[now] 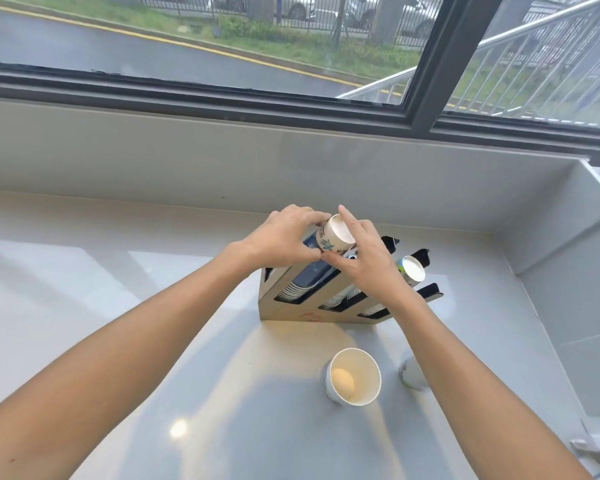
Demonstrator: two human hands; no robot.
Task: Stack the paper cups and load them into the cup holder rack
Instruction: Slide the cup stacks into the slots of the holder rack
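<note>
An open cup (pixel 354 376) is waiting near us; both hands, left hand (pixel 277 242) and right hand (pixel 367 268), are gripping a cup stack (pixel 333 237), sliding it into the part-loaded rack (pixel 291 311).

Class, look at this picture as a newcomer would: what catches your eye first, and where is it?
Both hands, left and right, grip a printed paper cup at the top of the rack by the far wall. Nearer, an open cup stands on the counter. A big window fills the top.

a pale glossy tabletop (pixel 118 341) meets a grey wall; above it a dark-framed window (pixel 440 64) shows a wet road (pixel 83 46), grass and a metal railing (pixel 534 64).
</note>
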